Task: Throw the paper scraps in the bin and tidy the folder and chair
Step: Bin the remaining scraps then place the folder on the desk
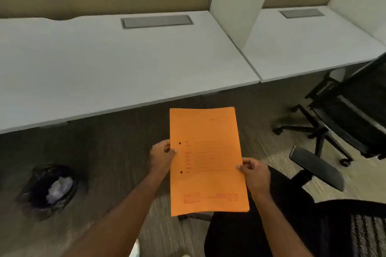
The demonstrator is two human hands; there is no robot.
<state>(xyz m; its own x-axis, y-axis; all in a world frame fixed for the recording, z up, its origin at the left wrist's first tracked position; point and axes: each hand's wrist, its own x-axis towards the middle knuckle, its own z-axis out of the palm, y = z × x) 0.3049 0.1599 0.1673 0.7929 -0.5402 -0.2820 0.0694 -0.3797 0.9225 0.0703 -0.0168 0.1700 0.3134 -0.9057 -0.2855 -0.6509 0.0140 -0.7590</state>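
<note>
Pinching folder (206, 160) w/ left hand (161, 157) & right hand (253, 174), short of tabletop (104, 58); loose edge grip could slip, spilling sheets.

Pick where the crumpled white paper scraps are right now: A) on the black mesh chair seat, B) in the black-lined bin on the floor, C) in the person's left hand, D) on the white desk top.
B: the crumpled white paper scraps sit inside the black-lined bin on the floor, while left hand and right hand both grip the orange folder.
</note>
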